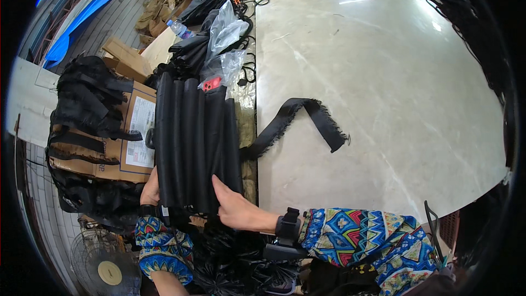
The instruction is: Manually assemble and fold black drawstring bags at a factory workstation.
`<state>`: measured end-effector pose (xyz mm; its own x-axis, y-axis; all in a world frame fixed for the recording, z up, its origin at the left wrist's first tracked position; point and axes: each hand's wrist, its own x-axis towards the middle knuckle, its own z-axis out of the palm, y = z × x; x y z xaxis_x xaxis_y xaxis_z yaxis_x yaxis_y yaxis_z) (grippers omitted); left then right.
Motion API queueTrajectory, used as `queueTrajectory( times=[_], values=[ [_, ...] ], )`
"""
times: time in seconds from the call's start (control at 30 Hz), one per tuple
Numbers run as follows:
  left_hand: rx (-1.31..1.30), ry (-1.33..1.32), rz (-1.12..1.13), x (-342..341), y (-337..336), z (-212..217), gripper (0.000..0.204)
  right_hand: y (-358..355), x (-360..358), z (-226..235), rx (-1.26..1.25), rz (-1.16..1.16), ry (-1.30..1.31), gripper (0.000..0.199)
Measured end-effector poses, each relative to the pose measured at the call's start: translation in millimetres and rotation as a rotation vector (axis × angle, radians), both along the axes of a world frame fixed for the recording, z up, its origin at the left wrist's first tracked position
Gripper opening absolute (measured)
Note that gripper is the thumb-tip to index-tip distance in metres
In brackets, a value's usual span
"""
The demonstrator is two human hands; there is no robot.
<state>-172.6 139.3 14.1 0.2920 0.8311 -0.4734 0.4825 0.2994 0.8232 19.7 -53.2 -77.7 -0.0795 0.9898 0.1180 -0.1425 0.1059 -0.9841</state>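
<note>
In front of me, several long black tubes of sheet material (189,142) lie side by side as one bundle, left of the pale table. My left hand (150,188) grips the bundle's near left edge; its fingers are hidden behind the tubes. At the near right end, my right hand (238,208) is closed on the same bundle, thumb over the top and the other fingers mostly hidden underneath. A black strip with frayed edges (290,111) lies bent on the table, just right of the tubes.
The pale table (383,104) fills the right side. Left stands a cardboard box (123,159) with black fabric scraps (90,90) draped over it. Beyond the bundle are see-through plastic bags (224,33) and a water bottle (179,29). A fan (104,263) stands at lower left.
</note>
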Motion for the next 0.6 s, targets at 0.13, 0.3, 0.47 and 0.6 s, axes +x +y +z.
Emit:
queueTrajectory(
  times=[0.13,0.3,0.47,0.6],
  values=[
    [0.030,0.020,-0.007,-3,-3,0,0.082,1,3,2,-0.019,0.023,0.020,0.077],
    [0.060,0.018,-0.039,8,-7,-1,0.082,2,4,-3,0.003,0.033,0.081,0.077],
    [0.107,0.038,-0.041,2,-11,5,0.081,-2,25,7,0.013,0.030,-0.589,0.063],
    [0.138,0.044,-0.051,3,-14,6,0.081,-11,17,-23,0.212,-0.272,-1.068,0.052]
  ],
)
